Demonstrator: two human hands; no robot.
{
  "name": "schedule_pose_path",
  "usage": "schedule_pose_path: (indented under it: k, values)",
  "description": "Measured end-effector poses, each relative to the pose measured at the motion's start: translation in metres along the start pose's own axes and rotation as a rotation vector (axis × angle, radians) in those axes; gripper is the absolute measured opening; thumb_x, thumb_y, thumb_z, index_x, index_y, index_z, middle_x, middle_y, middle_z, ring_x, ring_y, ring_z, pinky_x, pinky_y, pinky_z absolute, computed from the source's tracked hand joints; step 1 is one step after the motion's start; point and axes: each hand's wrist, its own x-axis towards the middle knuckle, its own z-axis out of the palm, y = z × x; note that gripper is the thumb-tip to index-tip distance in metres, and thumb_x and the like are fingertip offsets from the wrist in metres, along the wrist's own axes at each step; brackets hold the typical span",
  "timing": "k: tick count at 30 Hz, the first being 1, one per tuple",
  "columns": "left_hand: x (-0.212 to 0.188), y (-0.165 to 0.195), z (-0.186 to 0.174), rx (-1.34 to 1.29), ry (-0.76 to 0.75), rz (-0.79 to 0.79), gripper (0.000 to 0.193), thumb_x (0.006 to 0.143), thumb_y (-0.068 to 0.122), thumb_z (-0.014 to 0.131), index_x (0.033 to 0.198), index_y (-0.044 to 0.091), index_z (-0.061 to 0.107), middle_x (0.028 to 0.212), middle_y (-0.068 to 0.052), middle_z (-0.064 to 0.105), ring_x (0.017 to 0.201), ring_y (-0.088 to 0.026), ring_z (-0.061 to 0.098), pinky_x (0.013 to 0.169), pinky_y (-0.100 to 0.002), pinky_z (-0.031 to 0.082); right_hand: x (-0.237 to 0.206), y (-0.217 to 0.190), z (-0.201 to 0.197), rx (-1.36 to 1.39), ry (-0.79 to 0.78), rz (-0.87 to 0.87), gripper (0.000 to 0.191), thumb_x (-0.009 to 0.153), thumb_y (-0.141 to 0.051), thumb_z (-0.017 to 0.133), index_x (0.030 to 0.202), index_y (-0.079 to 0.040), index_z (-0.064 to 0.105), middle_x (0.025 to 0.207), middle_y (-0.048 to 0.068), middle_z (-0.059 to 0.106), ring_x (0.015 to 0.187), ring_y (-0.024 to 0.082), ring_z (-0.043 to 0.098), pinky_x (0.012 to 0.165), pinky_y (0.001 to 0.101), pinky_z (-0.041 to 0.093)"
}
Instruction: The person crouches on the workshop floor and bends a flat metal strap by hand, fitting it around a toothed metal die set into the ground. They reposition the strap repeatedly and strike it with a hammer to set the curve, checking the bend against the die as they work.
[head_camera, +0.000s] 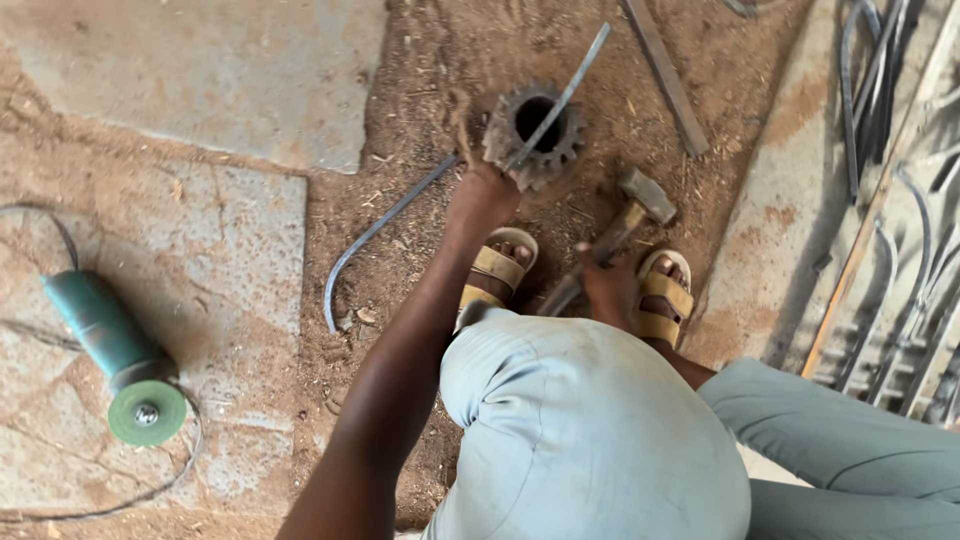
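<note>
My left hand (482, 195) grips a long curved metal rod (385, 222) where it lies across a rusty toothed gear (535, 135) standing on the dirt floor. The rod's far end (580, 70) sticks out up and right past the gear; its near end hooks down to the left. My right hand (608, 285) holds the wooden handle of a hammer (640, 200), whose steel head hangs just right of the gear. My feet in tan sandals (500, 268) stand below the gear, and my knees in pale trousers fill the lower frame.
A green angle grinder (115, 355) with its cable lies on the concrete slab at left. A flat metal bar (665, 75) lies on the dirt at upper right. Bent metal rods and a metal frame (890, 200) are stacked along the right edge.
</note>
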Motion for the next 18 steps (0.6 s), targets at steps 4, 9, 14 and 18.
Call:
schedule_pose_path:
  k: [4,9,14,18]
  values:
    - [0.018,0.0,-0.002,0.379,-0.202,0.205,0.05,0.09,0.041,0.071,0.111,-0.005,0.068,0.102,-0.023,0.073,0.088,-0.034,0.071,0.08,-0.047,0.06,0.004,-0.007,-0.009,0.915,-0.387,0.522,0.039,0.087,-0.036,0.078,0.102,-0.003,0.062,0.083,0.011,0.063,0.074,0.03,0.06,0.068,0.0467,0.052]
    - [0.014,0.006,-0.007,0.467,-0.291,0.139,0.035,0.102,0.011,0.049,0.122,-0.016,0.058,0.1,-0.023,0.071,0.085,-0.029,0.078,0.075,-0.045,0.065,0.021,-0.053,-0.069,1.361,-0.53,0.652,0.021,0.098,-0.029,0.057,0.103,-0.009,0.054,0.078,0.004,0.061,0.068,0.018,0.065,0.067,0.0344,0.062]
    - [-0.014,0.021,-0.002,0.277,0.021,0.065,0.036,0.101,0.023,0.043,0.119,-0.002,0.061,0.101,-0.018,0.068,0.089,-0.027,0.069,0.078,-0.044,0.057,0.003,-0.081,-0.127,0.763,-0.527,0.418,0.037,0.105,-0.044,0.046,0.116,-0.01,0.055,0.075,0.006,0.061,0.055,0.017,0.057,0.049,0.0344,0.054]
    - [-0.026,0.031,-0.01,0.387,-0.065,0.054,0.037,0.102,0.018,0.039,0.126,-0.003,0.059,0.108,-0.019,0.07,0.09,-0.027,0.072,0.08,-0.043,0.06,-0.002,-0.108,-0.183,0.688,-0.46,-0.2,0.035,0.106,-0.028,0.053,0.124,0.001,0.047,0.071,0.007,0.062,0.05,0.015,0.06,0.038,0.0296,0.054]
